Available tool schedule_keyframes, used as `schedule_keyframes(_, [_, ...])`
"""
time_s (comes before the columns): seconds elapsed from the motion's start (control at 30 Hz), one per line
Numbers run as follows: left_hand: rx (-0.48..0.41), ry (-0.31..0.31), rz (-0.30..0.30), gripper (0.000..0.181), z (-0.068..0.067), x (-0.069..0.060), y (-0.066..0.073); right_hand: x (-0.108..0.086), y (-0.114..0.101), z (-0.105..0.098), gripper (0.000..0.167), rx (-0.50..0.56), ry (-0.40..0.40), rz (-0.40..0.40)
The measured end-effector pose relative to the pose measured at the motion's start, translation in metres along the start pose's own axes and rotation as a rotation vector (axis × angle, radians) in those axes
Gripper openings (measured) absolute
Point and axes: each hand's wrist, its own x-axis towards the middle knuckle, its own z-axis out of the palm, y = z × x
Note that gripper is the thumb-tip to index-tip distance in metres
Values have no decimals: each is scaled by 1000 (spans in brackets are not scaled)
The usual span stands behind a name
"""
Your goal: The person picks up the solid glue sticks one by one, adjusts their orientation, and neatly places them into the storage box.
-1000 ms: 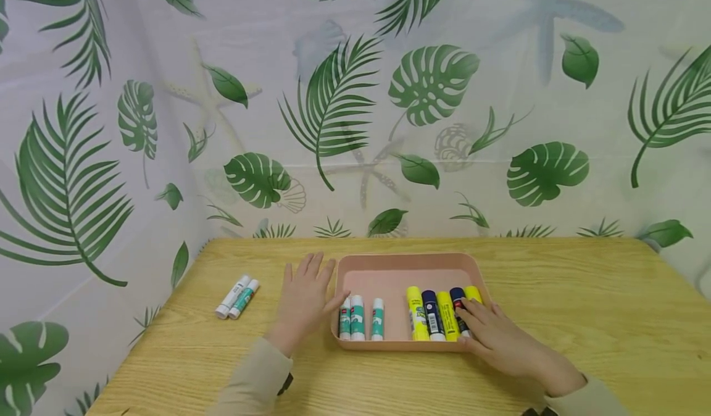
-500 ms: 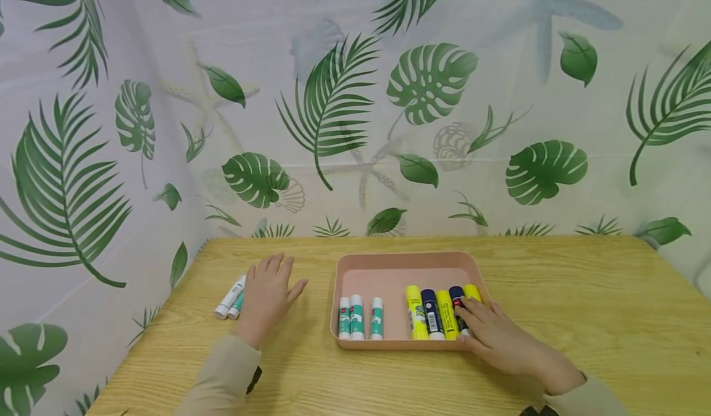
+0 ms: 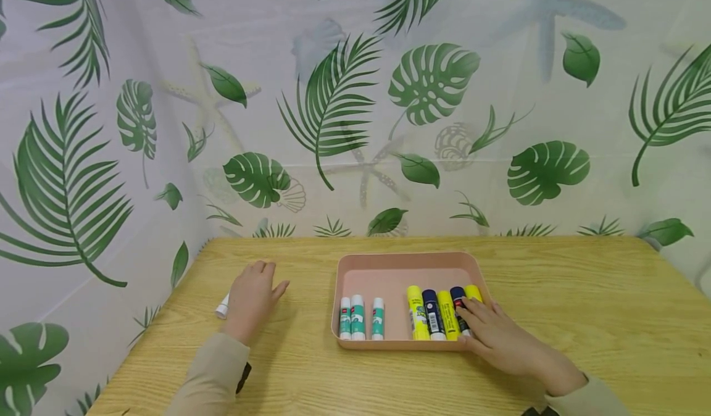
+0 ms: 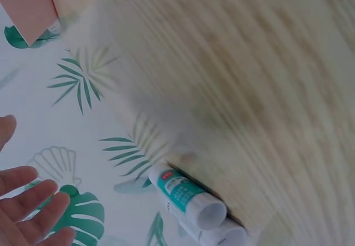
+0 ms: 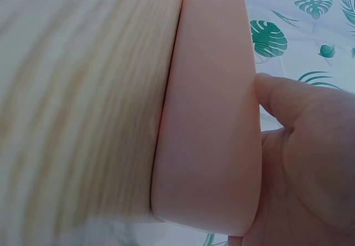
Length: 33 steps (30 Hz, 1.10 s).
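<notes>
My left hand (image 3: 252,299) hovers over two glue sticks on the left side of the table, its fingers extended. It hides most of them in the head view, leaving the end of a white glue stick (image 3: 222,308) showing. The left wrist view has both lying side by side, a teal-and-white glue stick (image 4: 186,196) nearer, apart from the fingers (image 4: 41,201). At the pink tray's (image 3: 400,345) front right corner rests my right hand (image 3: 502,342), fingers straight over a navy glue stick (image 3: 458,295) and thumb against the tray's rim.
Inside the tray, teal-and-white glue sticks (image 3: 358,318) stand in a group at the left. Several yellow glue sticks (image 3: 416,312) and navy glue sticks (image 3: 432,315) line the right part. Behind the wooden table (image 3: 589,292) hangs a leaf-patterned cloth (image 3: 355,126).
My left hand has moved left from the tray's left edge to above the two loose glue sticks, covering more of them. The right hand has stayed at the tray's corner.
</notes>
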Motion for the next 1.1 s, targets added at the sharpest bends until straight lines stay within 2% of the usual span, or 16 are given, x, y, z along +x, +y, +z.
schedule_keyframes(0.17, [-59,-119,-113,36,0,-1,-7,0,-1,-1,57,-4,1,2])
schedule_keyframes(0.27, [-58,-182,-161,34,2,-1,-14,0,-1,-1,56,-5,-1,5])
schedule_keyframes(0.47, [-68,-234,-224,32,5,-1,-27,0,0,-1,57,2,-14,8])
schedule_keyframes(0.63, [-86,-268,-243,22,7,-3,-35,0,0,-1,58,8,-12,8])
schedule_keyframes(0.87, [-81,-323,-271,20,8,-6,-40,0,-1,-1,57,14,-6,10])
schedule_keyframes(1.1, [-52,-332,-244,22,11,-5,-42,0,0,1,57,13,1,3])
